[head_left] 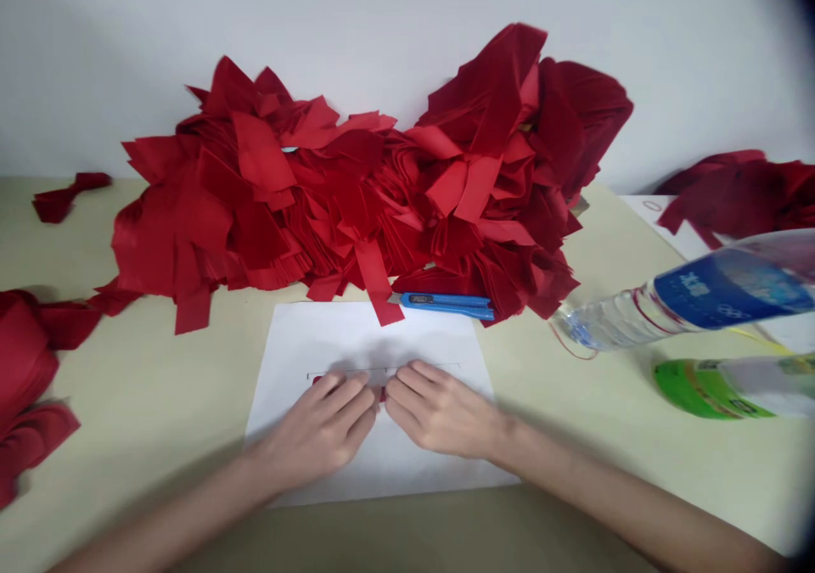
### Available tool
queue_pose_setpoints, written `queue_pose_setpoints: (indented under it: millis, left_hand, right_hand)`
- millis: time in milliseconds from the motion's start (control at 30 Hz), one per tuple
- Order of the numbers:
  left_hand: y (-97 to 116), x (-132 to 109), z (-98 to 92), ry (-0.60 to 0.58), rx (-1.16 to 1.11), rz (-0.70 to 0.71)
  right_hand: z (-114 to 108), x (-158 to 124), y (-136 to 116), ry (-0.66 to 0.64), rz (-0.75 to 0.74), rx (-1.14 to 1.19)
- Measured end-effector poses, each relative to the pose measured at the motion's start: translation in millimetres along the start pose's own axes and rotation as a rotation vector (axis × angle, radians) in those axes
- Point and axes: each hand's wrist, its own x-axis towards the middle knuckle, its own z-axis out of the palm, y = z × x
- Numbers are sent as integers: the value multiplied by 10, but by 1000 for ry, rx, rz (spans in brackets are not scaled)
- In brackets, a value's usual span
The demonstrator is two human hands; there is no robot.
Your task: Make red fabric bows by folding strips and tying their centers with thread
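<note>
My left hand (334,424) and my right hand (439,412) meet over a white sheet of paper (382,475), both with curled fingers. Between them shows a small bit of a red strip (383,394), pinched by both hands; most of it is hidden under the fingers. A thin ruled line with short end marks runs across the paper just beyond my fingertips. At the sheet's far edge lies a blue utility knife (446,304), touching a large heap of red strips (344,208).
More red strips (25,369) lie at the left, and another pile (744,191) at the far right. A clear water bottle (637,314) with a blue label and a green-labelled bottle (706,386) lie on the right. A white wall stands behind the pale table (159,403).
</note>
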Motion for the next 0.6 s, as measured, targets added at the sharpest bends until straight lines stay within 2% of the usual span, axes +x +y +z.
queue_pose_setpoints:
  millis: [167,300,467,600]
  left_hand:
    - [55,-15,-27,-23,2,-43]
    - [57,18,-14,-15,-69,-69]
    - [15,114,7,-48,-236,-224]
    - [-30,174,0,-74,-299,-322]
  right_hand:
    - [-23,-46,-4,-17,-28,32]
    - [-18,-73,-29,-54,88,120]
    - [-10,-18,-26,-28,266,279]
    - [15,9,-27,-26,279,250]
